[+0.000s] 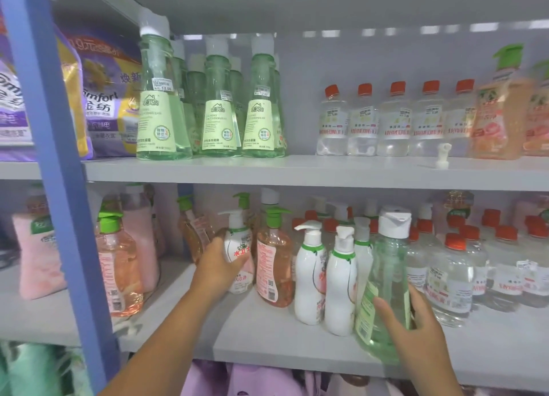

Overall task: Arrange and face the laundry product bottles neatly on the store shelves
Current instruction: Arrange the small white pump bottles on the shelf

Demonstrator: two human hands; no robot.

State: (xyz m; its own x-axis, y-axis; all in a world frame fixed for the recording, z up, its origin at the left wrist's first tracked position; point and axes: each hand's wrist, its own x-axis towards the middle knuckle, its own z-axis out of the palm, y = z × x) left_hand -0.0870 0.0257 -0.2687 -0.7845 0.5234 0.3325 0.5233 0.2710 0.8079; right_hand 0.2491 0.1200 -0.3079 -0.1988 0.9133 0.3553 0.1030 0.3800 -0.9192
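The right hand (416, 330) grips a green bottle (386, 279) at the lower shelf's (267, 336) front edge; the bottle stands roughly upright, leaning slightly, white cap up, its label turned leftward and only partly readable. The left hand (217, 265) wraps around a white pump bottle (237, 247), hiding its lower half; pump nozzle points left. Rear bottles are blurred, and the frame crops the shelf's right end.

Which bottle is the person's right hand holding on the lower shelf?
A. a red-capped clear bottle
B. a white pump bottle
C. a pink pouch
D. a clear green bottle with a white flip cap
D: the right hand grips the clear green bottle, white flip cap on top.
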